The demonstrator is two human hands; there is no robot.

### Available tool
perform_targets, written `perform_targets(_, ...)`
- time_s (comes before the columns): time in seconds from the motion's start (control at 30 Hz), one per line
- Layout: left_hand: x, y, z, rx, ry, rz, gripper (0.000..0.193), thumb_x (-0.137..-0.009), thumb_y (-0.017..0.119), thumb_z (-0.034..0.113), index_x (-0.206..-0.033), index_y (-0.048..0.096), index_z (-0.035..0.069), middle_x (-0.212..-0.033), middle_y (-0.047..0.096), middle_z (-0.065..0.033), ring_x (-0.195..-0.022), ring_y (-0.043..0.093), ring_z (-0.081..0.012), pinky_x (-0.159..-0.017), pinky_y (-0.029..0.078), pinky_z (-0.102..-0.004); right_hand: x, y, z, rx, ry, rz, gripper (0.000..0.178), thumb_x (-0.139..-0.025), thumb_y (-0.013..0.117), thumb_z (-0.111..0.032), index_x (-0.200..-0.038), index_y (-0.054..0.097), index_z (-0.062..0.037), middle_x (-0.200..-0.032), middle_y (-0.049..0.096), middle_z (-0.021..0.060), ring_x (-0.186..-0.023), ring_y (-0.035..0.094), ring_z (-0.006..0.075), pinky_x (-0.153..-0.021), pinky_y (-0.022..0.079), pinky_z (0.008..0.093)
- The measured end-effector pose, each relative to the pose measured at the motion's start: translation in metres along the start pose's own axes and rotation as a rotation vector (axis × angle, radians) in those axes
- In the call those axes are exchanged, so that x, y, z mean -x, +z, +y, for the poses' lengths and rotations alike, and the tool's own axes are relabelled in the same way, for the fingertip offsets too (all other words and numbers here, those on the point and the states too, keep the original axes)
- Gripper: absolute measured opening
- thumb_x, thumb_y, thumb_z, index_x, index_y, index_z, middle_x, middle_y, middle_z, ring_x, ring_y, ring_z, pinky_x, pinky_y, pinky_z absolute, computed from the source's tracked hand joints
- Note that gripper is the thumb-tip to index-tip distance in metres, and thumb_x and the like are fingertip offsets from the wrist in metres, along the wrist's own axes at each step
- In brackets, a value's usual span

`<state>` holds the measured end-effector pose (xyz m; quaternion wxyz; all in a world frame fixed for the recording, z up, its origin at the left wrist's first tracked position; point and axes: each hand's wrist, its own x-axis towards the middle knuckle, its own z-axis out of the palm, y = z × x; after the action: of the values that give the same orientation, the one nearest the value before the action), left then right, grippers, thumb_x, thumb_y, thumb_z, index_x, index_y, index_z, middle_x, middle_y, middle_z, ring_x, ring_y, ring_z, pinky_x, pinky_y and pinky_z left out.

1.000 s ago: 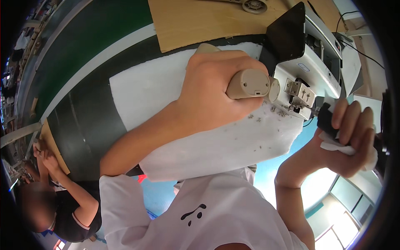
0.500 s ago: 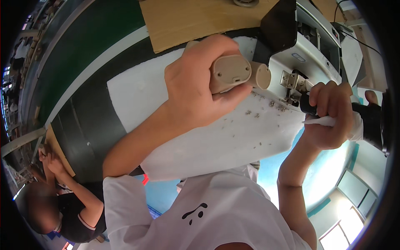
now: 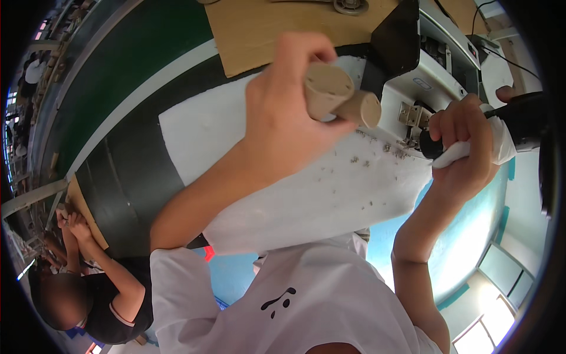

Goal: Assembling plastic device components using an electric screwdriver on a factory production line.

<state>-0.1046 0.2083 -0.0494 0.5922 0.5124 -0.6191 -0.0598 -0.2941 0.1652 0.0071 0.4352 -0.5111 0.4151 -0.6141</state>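
My left hand [image 3: 283, 112] is closed around a beige plastic housing [image 3: 329, 85] with two rounded ends. It is lifted over the white foam sheet [image 3: 283, 206]. Small screw holes show in the housing's larger end. My right hand [image 3: 469, 147] grips a black electric screwdriver [image 3: 522, 121], with white cloth [image 3: 502, 141] wrapped around its body. The tool's dark front end is close to the metal bracket [image 3: 411, 118] of a silver screw feeder [image 3: 415, 82]. Its bit cannot be made out.
Several small screws [image 3: 355, 160] are scattered on the foam sheet below the feeder. Brown cardboard [image 3: 253, 35] lies at the far side, with a round beige part [image 3: 351, 5] on it. A green belt [image 3: 147, 59] runs along the left. At lower left, another person [image 3: 112, 283] handles a small part.
The beige housing has tilted in my left hand, which has shifted slightly upward. My right hand has turned a little, and the screwdriver's rear has risen.
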Motion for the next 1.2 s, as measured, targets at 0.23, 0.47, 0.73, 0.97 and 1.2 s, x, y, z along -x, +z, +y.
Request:
perform_targets(0.23,0.005,0.005,-0.002,0.047,-0.059,-0.087,0.048,-0.052,0.086,0.005,-0.088,0.054,0.009,-0.075,0.060,-0.0048,-0.067,0.061,-0.0237,-0.057,0.046,-0.0340,0.017,0.001,-0.035,-0.702,0.019,-0.345,0.032,-0.092,0.050,-0.016,-0.064,0.035,-0.0191,-0.061,0.037,-0.0034,-0.053,0.034,0.0070,-0.056,0.036,0.0227)
perform_targets(0.47,0.008,0.002,-0.008,0.068,-0.052,-0.080,0.043,-0.052,0.086,0.006,-0.080,0.053,0.009,-0.068,0.056,-0.0037,-0.057,0.054,-0.0238,-0.053,0.041,-0.0343,0.015,0.025,-0.044,-0.591,0.003,-0.476,0.030,-0.092,0.050,-0.022,-0.066,0.037,-0.0185,-0.063,0.042,-0.0020,-0.058,0.035,0.0083,-0.063,0.035,0.0227)
perform_targets(0.73,0.008,-0.001,-0.005,0.060,-0.014,-0.147,0.042,-0.059,0.089,0.000,-0.085,0.056,0.006,-0.079,0.066,-0.0055,-0.066,0.063,-0.0113,-0.059,0.049,-0.0232,0.009,0.028,-0.032,-0.474,-0.063,-0.573,0.030,-0.094,0.045,-0.023,-0.066,0.035,-0.0183,-0.065,0.040,-0.0013,-0.060,0.037,0.0104,-0.065,0.035,0.0254)
perform_targets(0.97,0.004,-0.001,0.001,0.107,-0.051,-0.171,0.041,-0.059,0.089,0.001,-0.084,0.056,0.005,-0.075,0.065,-0.0042,-0.061,0.061,-0.0104,-0.056,0.048,-0.0222,0.012,0.034,-0.023,-0.481,-0.111,-0.529,0.030,-0.095,0.042,-0.024,-0.066,0.034,-0.0187,-0.066,0.039,-0.0025,-0.061,0.036,0.0103,-0.063,0.034,0.0250)
perform_targets(1.2,0.004,0.004,0.004,0.137,0.020,-0.120,0.040,-0.057,0.084,-0.001,-0.080,0.052,0.006,-0.071,0.059,-0.0059,-0.059,0.057,-0.0182,-0.052,0.044,-0.0283,0.016,0.032,-0.021,-0.552,-0.022,-0.545,0.029,-0.092,0.047,-0.026,-0.068,0.035,-0.0185,-0.063,0.041,-0.0025,-0.060,0.034,0.0103,-0.063,0.034,0.0238)
